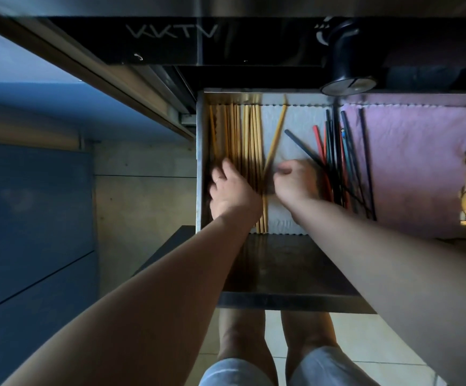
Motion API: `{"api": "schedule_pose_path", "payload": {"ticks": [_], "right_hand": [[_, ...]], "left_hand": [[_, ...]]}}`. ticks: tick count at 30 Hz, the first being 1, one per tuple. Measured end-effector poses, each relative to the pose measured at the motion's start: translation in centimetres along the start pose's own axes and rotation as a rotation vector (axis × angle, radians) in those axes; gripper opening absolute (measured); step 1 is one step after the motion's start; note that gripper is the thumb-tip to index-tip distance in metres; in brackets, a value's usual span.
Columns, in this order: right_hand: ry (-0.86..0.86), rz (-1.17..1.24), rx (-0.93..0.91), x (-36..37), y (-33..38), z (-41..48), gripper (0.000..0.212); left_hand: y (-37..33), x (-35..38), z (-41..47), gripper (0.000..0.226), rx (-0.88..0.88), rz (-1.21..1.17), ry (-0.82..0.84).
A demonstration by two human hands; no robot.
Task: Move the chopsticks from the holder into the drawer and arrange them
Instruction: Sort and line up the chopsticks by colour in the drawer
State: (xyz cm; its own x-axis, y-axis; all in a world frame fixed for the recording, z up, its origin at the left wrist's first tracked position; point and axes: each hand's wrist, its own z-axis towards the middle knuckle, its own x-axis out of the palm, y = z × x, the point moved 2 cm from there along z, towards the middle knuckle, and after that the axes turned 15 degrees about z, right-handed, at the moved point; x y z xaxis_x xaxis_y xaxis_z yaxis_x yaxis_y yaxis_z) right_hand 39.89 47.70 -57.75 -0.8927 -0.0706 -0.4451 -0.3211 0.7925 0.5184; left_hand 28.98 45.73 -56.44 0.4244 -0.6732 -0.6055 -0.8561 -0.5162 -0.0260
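1. Chopsticks (254, 151): all lying in the open drawer (200, 151), most on a white liner (301, 118). At left, wooden set (234, 135) packed parallel. At right, coloured set (334, 162) fanned loosely, partly on a pink liner (410, 162).
2. Stray stick (276, 135) slanted between the sets. Black stick (301, 146) slanted too, running into the coloured set.
3. Left hand (232, 190): laid on near ends of wooden set, fingers (220, 169) nearly straight and slightly apart, pressing down.
4. Right hand (296, 183): fingers curled together by near end of stray stick. Blurred; cannot tell whether pinching it.
5. Handling (judged): light, stiff, smooth, likely to roll or slide on the liner. Best pinched near mid-length or thick end, laid against wooden set, ends squared with a flat palm.
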Motion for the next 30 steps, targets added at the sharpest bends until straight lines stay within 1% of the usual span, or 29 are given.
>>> {"api": "schedule_pose_path", "payload": {"ticks": [2,3,5,7,12,15,20,23,27,30], "right_hand": [[0.016,0.007,0.008,-0.1,0.0,-0.1,0.034],[0.020,0.004,0.010,-0.1,0.0,-0.1,0.034],[0.041,0.023,0.023,-0.1,0.2,0.0,0.033],[0.081,0.040,0.019,0.0,0.4,0.1,0.033],[0.101,-0.010,-0.041,0.2,0.9,0.1,0.037],[0.124,0.014,-0.034,0.5,1.1,0.1,0.036],[0.133,0.030,-0.012,0.7,1.1,0.3,0.035],[0.146,0.062,0.002,0.7,1.1,0.3,0.036],[0.165,0.073,0.003,0.6,1.1,0.2,0.037],[0.168,0.082,0.011,0.6,1.1,0.2,0.038]], "left_hand": [[0.1,0.5,0.3,0.092,0.182,0.221,0.030],[0.3,0.8,0.5,0.093,0.246,0.307,0.057],[0.9,1.4,1.0,0.093,0.299,0.401,0.105],[1.5,1.7,1.1,0.092,0.299,0.430,0.106],[1.9,1.6,1.0,0.089,0.282,0.413,0.091],[1.9,1.4,0.9,0.088,0.295,0.434,0.064],[1.9,1.1,0.9,0.081,0.319,0.431,0.083],[1.8,0.8,0.6,0.075,0.287,0.426,0.062],[1.8,0.2,0.3,0.073,0.200,0.350,0.088],[1.8,0.2,0.1,0.074,0.202,0.365,0.083]]}}
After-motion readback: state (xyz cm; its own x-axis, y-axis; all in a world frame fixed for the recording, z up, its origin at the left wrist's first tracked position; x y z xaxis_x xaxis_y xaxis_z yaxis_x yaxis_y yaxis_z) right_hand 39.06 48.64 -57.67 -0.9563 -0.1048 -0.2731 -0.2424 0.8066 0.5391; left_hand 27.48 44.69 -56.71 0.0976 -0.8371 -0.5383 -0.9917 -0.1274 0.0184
